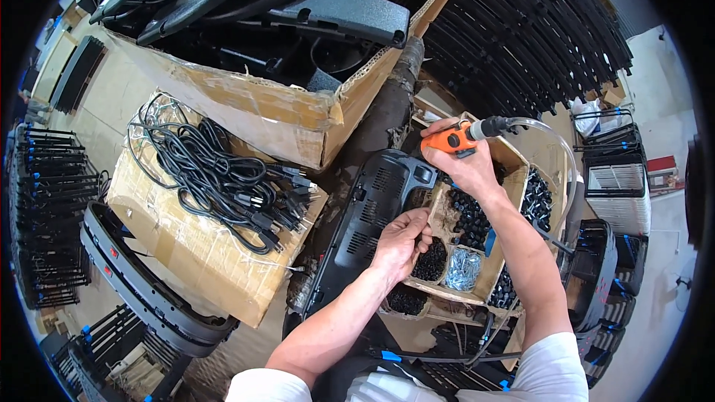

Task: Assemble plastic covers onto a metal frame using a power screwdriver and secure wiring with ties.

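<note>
My right hand (471, 173) is wrapped round an orange power screwdriver (447, 141) with a clear hose (547, 130) running from its grey end. The tool's tip is hidden. Below it lies a long black plastic cover (372, 216) with rows of vent slots. My left hand (402, 240) is beside the cover's right edge, fingers curled together in a pinch. Whatever they hold, if anything, is too small to make out. Right of that hand stands a divided wooden parts box (488, 283) with black knobs (469, 219), small black screws (430, 262) and silver screws (462, 268).
A large carton (253, 112) of black plastic panels (335, 7) stands at the far left. Coiled black power cords (216, 171) lie on a closed carton (194, 253). Stacked black bars (529, 22) fill the far right. Curved black frames (149, 283) stand at the left.
</note>
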Action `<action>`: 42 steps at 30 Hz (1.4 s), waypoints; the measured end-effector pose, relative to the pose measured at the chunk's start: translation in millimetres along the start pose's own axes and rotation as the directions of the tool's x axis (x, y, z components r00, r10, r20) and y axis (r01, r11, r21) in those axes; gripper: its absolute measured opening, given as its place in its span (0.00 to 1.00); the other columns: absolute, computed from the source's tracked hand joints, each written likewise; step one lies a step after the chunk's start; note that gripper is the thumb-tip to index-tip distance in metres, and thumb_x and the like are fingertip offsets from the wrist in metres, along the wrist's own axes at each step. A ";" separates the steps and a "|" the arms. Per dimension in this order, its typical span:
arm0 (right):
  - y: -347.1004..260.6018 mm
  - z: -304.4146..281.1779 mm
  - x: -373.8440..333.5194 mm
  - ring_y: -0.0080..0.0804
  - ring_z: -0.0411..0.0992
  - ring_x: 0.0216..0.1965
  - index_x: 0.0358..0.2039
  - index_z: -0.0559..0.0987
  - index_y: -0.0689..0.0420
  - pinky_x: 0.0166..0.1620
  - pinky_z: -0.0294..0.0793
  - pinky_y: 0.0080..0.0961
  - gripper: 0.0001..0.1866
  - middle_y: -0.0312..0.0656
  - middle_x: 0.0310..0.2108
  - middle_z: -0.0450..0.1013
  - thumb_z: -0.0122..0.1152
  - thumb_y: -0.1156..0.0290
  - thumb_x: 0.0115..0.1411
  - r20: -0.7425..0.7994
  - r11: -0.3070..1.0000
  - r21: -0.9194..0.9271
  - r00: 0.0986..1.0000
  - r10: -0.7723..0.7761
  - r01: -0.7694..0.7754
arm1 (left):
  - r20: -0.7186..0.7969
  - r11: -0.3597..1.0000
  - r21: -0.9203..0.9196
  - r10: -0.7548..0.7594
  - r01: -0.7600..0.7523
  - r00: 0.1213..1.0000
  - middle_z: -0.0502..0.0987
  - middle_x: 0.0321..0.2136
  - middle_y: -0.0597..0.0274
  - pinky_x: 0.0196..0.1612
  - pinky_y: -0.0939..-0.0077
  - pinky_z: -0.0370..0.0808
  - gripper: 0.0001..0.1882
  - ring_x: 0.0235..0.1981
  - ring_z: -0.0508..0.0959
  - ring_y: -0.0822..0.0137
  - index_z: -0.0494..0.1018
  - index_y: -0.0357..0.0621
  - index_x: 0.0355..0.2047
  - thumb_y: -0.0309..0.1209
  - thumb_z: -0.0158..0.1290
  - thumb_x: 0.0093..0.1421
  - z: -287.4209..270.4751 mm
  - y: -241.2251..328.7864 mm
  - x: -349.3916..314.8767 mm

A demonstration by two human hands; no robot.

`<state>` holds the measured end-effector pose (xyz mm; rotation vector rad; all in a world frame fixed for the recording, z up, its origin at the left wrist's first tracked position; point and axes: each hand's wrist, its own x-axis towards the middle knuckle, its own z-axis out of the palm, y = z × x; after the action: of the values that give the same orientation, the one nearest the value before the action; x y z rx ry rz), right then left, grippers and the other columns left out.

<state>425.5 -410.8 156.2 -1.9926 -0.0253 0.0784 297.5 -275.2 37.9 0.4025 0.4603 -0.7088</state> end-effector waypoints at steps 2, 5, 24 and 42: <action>-0.8 -2.9 0.1 0.26 0.79 0.45 0.43 0.83 0.60 0.53 0.79 0.28 0.16 0.39 0.44 0.82 0.75 0.75 0.54 0.006 1.000 -0.018 1.000 0.004 -0.004 | -0.055 0.999 0.026 0.030 -0.029 0.998 0.79 0.30 0.67 0.28 0.84 0.73 0.12 0.26 0.76 0.76 0.78 0.40 0.50 0.35 0.56 0.74 8.5 4.2 -2.7; 1.1 -6.4 -0.1 0.26 0.79 0.46 0.44 0.83 0.59 0.53 0.79 0.28 0.16 0.39 0.45 0.82 0.74 0.75 0.54 0.027 0.999 -0.041 1.000 0.006 -0.005 | -0.150 0.998 0.037 0.050 -0.045 0.987 0.78 0.31 0.68 0.33 0.80 0.75 0.09 0.28 0.75 0.74 0.79 0.42 0.48 0.33 0.56 0.74 16.2 11.5 -7.3; -43.0 2.1 -57.3 0.37 0.79 0.54 0.59 0.73 0.63 0.61 0.77 0.37 0.31 0.54 0.54 0.80 0.75 0.73 0.57 0.104 0.986 0.166 0.994 -0.033 0.016 | -0.150 0.839 -0.535 0.018 -0.096 0.989 0.76 0.30 0.71 0.31 0.83 0.73 0.14 0.28 0.74 0.74 0.78 0.46 0.47 0.42 0.51 0.77 11.5 55.5 21.5; -42.0 54.0 -38.9 0.35 0.79 0.54 0.59 0.73 0.65 0.60 0.78 0.36 0.31 0.50 0.53 0.80 0.75 0.73 0.56 0.093 0.992 0.129 0.996 -0.006 -0.007 | -0.228 0.834 -0.519 0.078 -0.189 0.970 0.74 0.29 0.71 0.34 0.77 0.75 0.17 0.30 0.74 0.73 0.77 0.48 0.46 0.47 0.47 0.78 3.1 71.7 24.8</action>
<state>383.9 -346.5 174.1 -1.8585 -0.0783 0.1699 364.8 -240.1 41.4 -0.0321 0.7887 -0.3751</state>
